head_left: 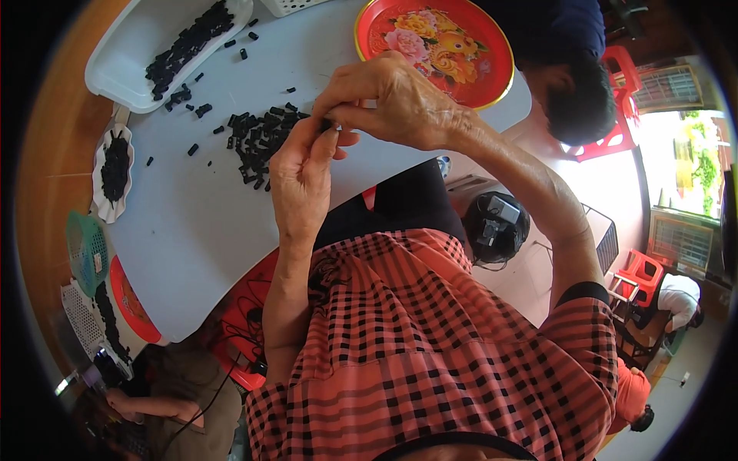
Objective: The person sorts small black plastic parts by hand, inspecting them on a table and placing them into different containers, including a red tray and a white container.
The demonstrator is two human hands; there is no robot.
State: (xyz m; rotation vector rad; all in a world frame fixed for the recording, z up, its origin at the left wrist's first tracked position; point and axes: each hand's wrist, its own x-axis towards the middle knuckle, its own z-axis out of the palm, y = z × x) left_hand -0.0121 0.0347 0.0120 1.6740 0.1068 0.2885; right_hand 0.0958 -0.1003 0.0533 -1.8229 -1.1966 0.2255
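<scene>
My left hand (pixel 304 169) and my right hand (pixel 388 104) meet above the near part of the table. Between their fingertips is a small black piece (pixel 329 124), mostly hidden by the fingers. Both hands are closed in a pinch around it. Just left of my hands lies a loose pile of small black cylindrical parts (pixel 257 142). Beyond my right hand rests a round red tray (pixel 492 77) with a gold rim and a flower pattern.
A white tub (pixel 115 65) of black parts stands at the far left, near a scalloped dish (pixel 104 203) of thin black pieces. A green basket (pixel 86 246) sits at the table's left edge. Other people are nearby, one at the far right (pixel 569 84), another at lower left (pixel 192 392).
</scene>
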